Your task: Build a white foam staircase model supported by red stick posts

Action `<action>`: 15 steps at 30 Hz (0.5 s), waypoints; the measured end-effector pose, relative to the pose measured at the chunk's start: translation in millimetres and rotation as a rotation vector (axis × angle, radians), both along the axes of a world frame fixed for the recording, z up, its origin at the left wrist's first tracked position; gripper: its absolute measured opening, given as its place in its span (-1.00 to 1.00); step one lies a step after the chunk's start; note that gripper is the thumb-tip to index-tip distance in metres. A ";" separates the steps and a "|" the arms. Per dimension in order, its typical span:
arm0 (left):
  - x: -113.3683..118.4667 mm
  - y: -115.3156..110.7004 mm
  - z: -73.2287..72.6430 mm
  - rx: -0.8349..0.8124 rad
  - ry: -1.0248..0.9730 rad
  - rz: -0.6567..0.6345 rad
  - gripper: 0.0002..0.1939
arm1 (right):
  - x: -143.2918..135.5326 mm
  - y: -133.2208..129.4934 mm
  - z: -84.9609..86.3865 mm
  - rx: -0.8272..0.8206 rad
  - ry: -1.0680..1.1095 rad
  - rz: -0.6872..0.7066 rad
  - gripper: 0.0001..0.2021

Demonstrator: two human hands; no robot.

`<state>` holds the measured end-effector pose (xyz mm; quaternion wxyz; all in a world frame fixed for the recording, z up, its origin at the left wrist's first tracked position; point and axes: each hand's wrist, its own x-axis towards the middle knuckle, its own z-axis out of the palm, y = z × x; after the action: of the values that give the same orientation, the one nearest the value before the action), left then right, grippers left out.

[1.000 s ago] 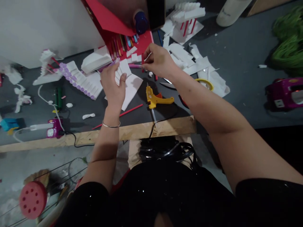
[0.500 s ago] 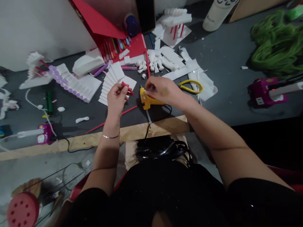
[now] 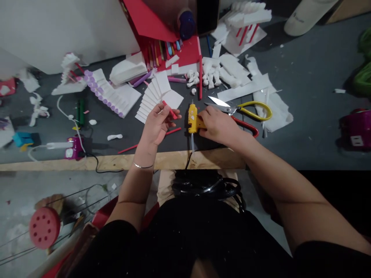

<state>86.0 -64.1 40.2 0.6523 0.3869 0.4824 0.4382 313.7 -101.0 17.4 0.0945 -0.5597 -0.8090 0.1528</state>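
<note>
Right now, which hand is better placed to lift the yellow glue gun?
Probably the right hand: its fingers are on the glue gun, while the left hand holds a short red stick.

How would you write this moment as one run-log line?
left hand: holding red piece | right hand: gripping yellow glue gun | nearby: scissors, blades apart

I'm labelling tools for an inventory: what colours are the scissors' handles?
One handle is yellow, the other red; the head view shows both.
</note>
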 end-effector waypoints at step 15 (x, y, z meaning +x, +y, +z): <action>17.8 -10.9 9.8 0.166 -0.014 0.190 -0.57 | -2.9 -64.3 13.7 0.408 0.637 -0.001 -0.81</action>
<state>103.7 -75.0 50.0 0.5770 0.3891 0.4742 0.5392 310.8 -165.2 31.1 0.4510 -0.4544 -0.7525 0.1547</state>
